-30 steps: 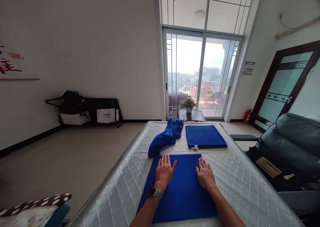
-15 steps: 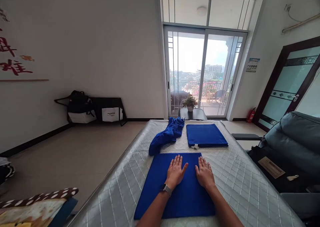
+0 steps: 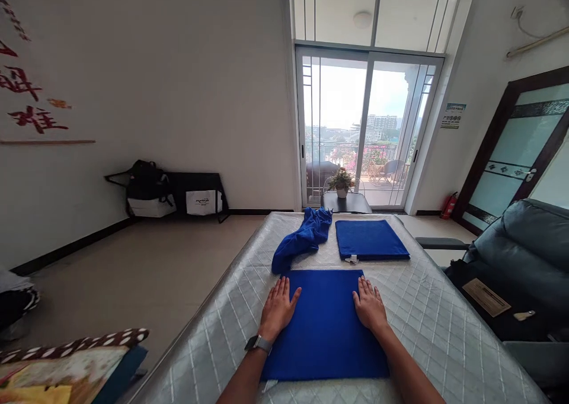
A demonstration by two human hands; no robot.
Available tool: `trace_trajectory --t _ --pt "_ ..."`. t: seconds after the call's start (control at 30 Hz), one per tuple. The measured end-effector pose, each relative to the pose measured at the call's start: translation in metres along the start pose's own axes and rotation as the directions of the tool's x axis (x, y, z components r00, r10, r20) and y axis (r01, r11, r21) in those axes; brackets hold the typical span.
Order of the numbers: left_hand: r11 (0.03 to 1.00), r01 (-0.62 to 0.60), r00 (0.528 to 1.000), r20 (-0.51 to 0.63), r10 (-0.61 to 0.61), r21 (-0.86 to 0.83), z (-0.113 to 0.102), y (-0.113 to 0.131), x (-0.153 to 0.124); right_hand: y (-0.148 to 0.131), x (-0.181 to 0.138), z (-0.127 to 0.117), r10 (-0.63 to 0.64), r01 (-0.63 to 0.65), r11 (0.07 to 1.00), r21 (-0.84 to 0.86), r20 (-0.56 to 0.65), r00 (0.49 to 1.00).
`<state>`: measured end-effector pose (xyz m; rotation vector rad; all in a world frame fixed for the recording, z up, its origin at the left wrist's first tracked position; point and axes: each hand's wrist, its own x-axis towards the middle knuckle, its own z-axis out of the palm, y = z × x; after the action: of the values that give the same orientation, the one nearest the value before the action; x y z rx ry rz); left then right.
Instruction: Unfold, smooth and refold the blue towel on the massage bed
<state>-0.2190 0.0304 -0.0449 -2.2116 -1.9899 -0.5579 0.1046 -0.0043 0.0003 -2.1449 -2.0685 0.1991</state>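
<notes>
A flat blue cloth point(image 3: 326, 327), squared into a rectangle, lies in front of me on a quilted silvery mattress point(image 3: 435, 321). My left hand point(image 3: 278, 309) rests flat on its left edge, fingers stretched out, a watch on the wrist. On the right edge lies my right hand point(image 3: 370, 303), palm down with fingers extended. Beyond them sits a neatly folded blue cloth point(image 3: 373, 238) with a white tag at its near edge. A crumpled blue cloth point(image 3: 304, 238) lies to its left, near the far left corner of the flat one.
A dark armchair point(image 3: 524, 244) with a brown card point(image 3: 486, 297) on it stands at the right. Behind the mattress, a potted plant point(image 3: 341, 182) sits on a chair before sliding glass doors. Patterned bedding point(image 3: 75, 362) is at lower left; bags point(image 3: 149, 182) lie by the wall.
My left hand has slid left from the middle of the flat cloth to its left edge. My right hand stays near the right edge. The view has shifted slightly.
</notes>
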Motion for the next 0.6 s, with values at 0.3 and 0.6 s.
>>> trace_trajectory --t 0.3,0.6 --pt "1.000 0.026 1.000 -0.012 -0.026 -0.001 -0.006 0.005 0.001 -0.004 -0.006 -0.011 0.010 -0.008 0.999 -0.042 0.037 0.999" --pt "1.000 0.013 0.999 -0.039 -0.013 0.000 -0.005 0.007 0.000 0.000 -0.021 -0.005 -0.021 0.021 0.999 -0.041 0.018 1.000"
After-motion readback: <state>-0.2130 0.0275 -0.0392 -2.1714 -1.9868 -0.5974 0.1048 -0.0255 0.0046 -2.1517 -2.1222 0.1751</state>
